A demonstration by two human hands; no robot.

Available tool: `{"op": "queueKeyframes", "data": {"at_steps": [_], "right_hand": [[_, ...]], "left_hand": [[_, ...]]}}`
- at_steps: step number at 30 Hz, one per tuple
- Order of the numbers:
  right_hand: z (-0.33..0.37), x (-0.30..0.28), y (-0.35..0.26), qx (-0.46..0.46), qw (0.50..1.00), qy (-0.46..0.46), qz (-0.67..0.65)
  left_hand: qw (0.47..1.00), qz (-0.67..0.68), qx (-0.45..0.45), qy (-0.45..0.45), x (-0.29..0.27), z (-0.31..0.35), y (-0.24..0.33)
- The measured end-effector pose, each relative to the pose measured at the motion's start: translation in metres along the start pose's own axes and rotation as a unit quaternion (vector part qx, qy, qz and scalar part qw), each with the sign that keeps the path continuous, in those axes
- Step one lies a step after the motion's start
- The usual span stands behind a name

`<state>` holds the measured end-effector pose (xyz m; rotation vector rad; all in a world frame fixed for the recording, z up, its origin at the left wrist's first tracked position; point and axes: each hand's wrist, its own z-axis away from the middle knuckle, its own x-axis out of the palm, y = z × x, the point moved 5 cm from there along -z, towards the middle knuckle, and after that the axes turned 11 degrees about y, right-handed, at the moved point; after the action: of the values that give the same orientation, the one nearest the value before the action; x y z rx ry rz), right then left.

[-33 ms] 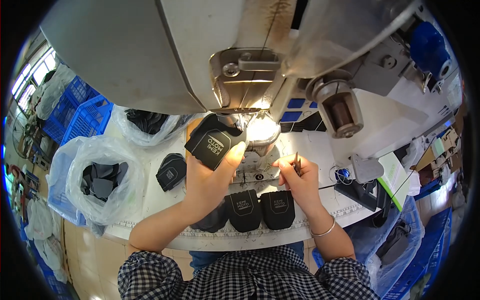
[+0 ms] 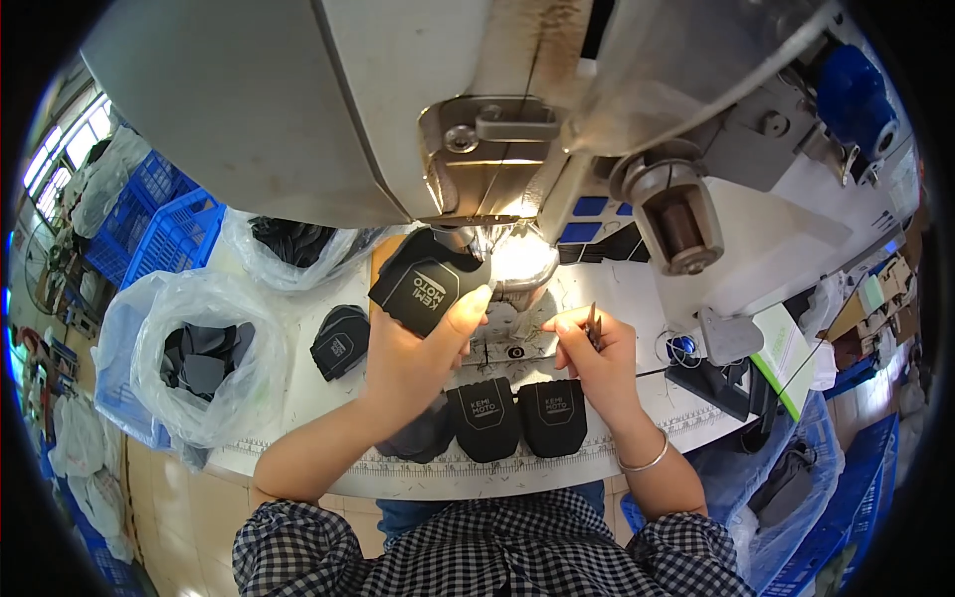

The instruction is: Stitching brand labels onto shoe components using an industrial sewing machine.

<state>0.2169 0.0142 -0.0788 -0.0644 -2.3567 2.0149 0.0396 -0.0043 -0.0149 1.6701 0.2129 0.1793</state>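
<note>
My left hand grips a black fabric piece with light printing, thumb on its face, beside the lit needle area of a sewing machine. My right hand is closed round small dark thread snips, whose pointed tips stick up past the fingers. Below, on the table near the front edge, lie two similar black pieces, one in the middle and one under my right wrist. More dark pieces are partly hidden by my left forearm. Another small stack rests left of my left hand.
Plastic bags of dark pieces stand at the left, one nearer and one farther. Blue crates are beyond. A thread spool hangs right of the machine head. A black stand and a green-edged box occupy the table's right.
The tips of the snips in my right hand show slightly farther apart. My left hand and its fabric piece have barely shifted.
</note>
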Motion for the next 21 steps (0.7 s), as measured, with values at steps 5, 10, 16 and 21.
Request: {"op": "queueKeyframes", "data": {"at_steps": [5,10,16,21], "right_hand": [[0.007,0.013,-0.031,-0.059,0.996,-0.06,-0.021],[0.005,0.045,-0.053,0.005,0.989,-0.135,-0.055],[0.006,0.058,-0.049,0.035,0.989,-0.119,-0.085],[0.005,0.059,-0.05,0.035,0.989,-0.12,-0.084]], "left_hand": [[0.971,0.218,-0.055,-0.078,-0.033,-0.031,-0.015],[0.962,0.031,-0.135,-0.237,-0.015,-0.047,0.003],[0.967,0.021,-0.109,-0.229,-0.013,-0.043,0.006],[0.97,0.002,-0.09,-0.226,-0.012,-0.04,0.012]]}}
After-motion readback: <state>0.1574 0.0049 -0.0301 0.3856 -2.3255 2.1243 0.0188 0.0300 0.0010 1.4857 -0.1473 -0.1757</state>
